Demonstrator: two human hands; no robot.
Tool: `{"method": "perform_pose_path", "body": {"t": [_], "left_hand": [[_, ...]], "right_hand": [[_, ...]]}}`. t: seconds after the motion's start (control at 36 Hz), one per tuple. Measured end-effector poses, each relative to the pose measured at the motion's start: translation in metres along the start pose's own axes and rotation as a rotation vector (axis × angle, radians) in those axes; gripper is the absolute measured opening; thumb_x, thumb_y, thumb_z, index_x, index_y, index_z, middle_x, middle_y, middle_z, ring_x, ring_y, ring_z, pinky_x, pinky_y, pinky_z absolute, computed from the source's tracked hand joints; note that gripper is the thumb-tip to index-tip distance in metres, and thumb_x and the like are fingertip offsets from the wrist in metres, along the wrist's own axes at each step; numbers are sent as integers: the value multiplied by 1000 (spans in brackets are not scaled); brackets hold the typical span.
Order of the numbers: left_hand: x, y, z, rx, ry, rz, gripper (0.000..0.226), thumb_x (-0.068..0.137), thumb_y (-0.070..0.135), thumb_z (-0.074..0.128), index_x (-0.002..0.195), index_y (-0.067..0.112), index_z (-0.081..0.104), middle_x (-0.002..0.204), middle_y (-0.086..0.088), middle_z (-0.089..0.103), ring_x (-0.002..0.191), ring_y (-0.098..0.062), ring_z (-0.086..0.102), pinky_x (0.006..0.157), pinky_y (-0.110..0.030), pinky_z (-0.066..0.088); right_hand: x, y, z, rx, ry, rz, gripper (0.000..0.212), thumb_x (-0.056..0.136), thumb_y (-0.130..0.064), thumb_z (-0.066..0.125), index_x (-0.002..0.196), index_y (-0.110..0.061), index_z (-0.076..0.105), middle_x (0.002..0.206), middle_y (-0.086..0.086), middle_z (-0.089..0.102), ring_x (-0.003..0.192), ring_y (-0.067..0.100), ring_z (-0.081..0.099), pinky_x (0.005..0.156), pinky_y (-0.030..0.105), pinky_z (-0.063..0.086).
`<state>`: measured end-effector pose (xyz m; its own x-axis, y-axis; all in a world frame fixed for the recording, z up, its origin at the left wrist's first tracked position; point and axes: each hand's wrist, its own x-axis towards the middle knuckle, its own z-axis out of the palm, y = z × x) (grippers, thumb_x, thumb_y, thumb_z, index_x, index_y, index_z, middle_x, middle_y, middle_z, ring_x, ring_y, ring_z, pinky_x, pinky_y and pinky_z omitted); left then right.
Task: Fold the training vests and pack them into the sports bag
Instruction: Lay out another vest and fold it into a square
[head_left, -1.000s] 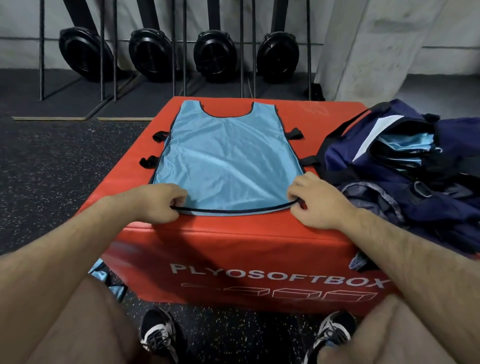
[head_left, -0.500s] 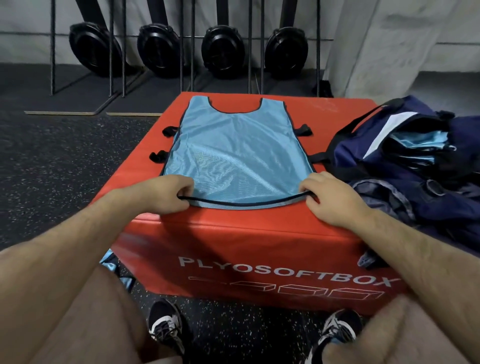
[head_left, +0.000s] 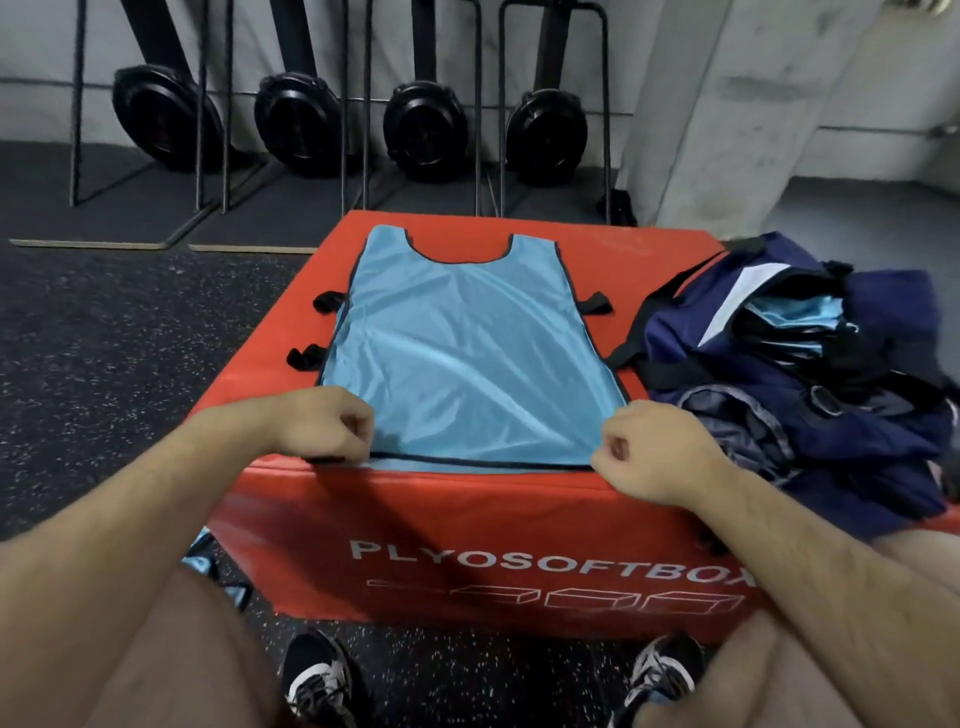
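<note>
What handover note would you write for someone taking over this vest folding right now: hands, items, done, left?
Left hand: pinches the near left corner of the light blue mesh vest.
Right hand: pinches its near right corner.
Vest lies flat, unfolded, on the red padded box; open navy sports bag to its right.
Done: blue vests in bag.
Left: fold this vest, pack it.

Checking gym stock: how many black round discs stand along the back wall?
4, in a row: leftmost disc, second disc, third disc, rightmost disc beside the concrete pillar. Others may lie outside the frame.
</note>
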<state>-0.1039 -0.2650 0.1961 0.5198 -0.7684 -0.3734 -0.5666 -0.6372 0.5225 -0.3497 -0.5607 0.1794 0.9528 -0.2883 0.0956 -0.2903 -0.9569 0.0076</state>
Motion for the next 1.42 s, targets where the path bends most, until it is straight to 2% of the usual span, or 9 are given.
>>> {"method": "perform_pose_path", "body": {"t": [0.11, 0.22, 0.31, 0.39, 0.5, 0.61, 0.78, 0.92, 1.42], "left_hand": [[-2, 5, -2, -121, -33, 10, 18, 88, 17, 64, 76, 4, 66, 66, -6, 68, 56, -15, 61, 56, -29, 49], [18, -9, -11, 119, 400, 131, 22, 79, 37, 55, 75, 17, 62, 77, 5, 63, 74, -11, 59, 76, -37, 51], [40, -22, -9, 130, 538, 113, 18, 90, 33, 59, 102, 19, 60, 111, 2, 55, 112, -20, 51, 101, -37, 41], [54, -30, -3, 157, 525, -42, 49, 97, 39, 52, 136, 11, 45, 145, -12, 36, 137, -34, 31, 115, -40, 23], [63, -37, 2, 122, 476, -100, 79, 85, 57, 25, 139, 1, 41, 143, -19, 39, 137, -36, 32, 114, -37, 19], [72, -47, -3, 110, 510, -211, 46, 102, 29, 40, 139, 2, 37, 150, -19, 33, 143, -33, 24, 119, -37, 11], [75, -52, -4, 303, 564, -426, 55, 103, 40, 27, 149, 10, 26, 162, -16, 10, 150, -36, 3, 120, -51, 6], [100, -48, -8, 381, 637, -66, 51, 107, 31, 23, 155, 14, 23, 165, -4, 9, 152, -22, -2, 121, -39, -3], [94, -25, 14, 402, 513, -79, 60, 105, 37, 24, 157, 11, 11, 165, -7, 2, 152, -24, -4, 123, -40, -3]], "right_hand": [[14, -22, -5, 79, 111, 1, 32, 81, -45, 34, 61, -21, 42, 64, -3, 52, 71, 22, 56, 60, 35, 45], [48, -73, -6, 257, 133, -35, 18, 92, -33, 46, 84, -23, 58, 83, -6, 63, 86, 22, 58, 74, 39, 48], [82, -117, 2, 281, 116, -79, 27, 98, -27, 46, 116, -18, 63, 114, 0, 67, 112, 23, 55, 95, 36, 43], [121, -161, 15, 306, 98, -150, 36, 97, -23, 47, 130, -14, 58, 130, 5, 59, 125, 25, 48, 105, 36, 35], [167, -203, 26, 347, 43, -189, 47, 99, -19, 43, 145, -12, 44, 155, 5, 39, 147, 25, 25, 120, 36, 19], [187, -213, 47, 293, -69, -117, 56, 104, -34, 31, 158, -22, 19, 167, -3, 7, 153, 19, -2, 122, 36, 1], [189, -212, 66, 234, -105, -84, 59, 105, -46, 18, 159, -25, 10, 167, -4, -2, 153, 17, -8, 123, 38, -7], [189, -211, 65, 179, -88, -101, 60, 104, -34, 22, 159, -21, 3, 167, -5, -4, 153, 17, -10, 123, 36, -9], [134, -88, 53, 218, -183, 211, 61, 105, -47, 12, 159, -23, 0, 166, -3, -10, 151, 14, -16, 122, 35, -12]]}}
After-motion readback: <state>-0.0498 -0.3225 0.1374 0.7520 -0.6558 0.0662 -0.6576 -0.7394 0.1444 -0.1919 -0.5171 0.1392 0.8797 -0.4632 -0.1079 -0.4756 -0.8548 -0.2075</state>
